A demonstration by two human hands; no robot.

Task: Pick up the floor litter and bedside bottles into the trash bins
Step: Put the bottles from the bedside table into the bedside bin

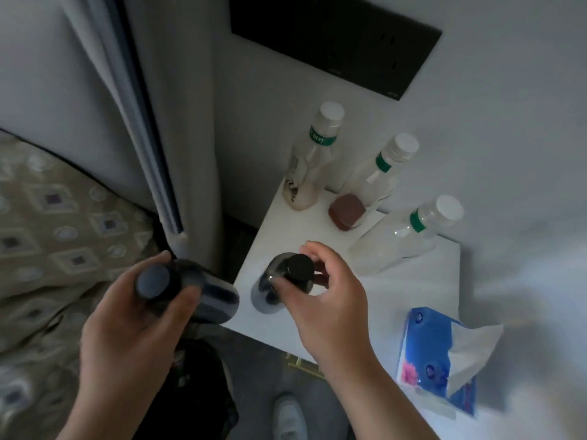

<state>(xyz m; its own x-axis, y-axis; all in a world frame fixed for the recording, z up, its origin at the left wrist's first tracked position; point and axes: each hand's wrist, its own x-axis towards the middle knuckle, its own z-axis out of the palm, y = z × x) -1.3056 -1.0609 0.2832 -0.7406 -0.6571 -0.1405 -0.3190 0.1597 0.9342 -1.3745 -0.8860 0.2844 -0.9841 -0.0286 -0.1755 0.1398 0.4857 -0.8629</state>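
Right hand is pinching a black-capped bottle at the worktop's left edge, left hand gripping a second bottle; I'm seeing three clear bottles crowding behind.

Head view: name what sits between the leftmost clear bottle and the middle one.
A small brown object, close to the middle bottle, in the head view.

- The dark bottle in my left hand: glossy, see-through plastic, matt cap.
- The second dark bottle my right hand pinches: the same plastic.
- Clear bottles: thin clear plastic, white plastic caps.
- Table top: smooth, white, faintly shiny.
- Tissue pack: glossy film, soft paper.
- Bedspread: patterned woven cloth.
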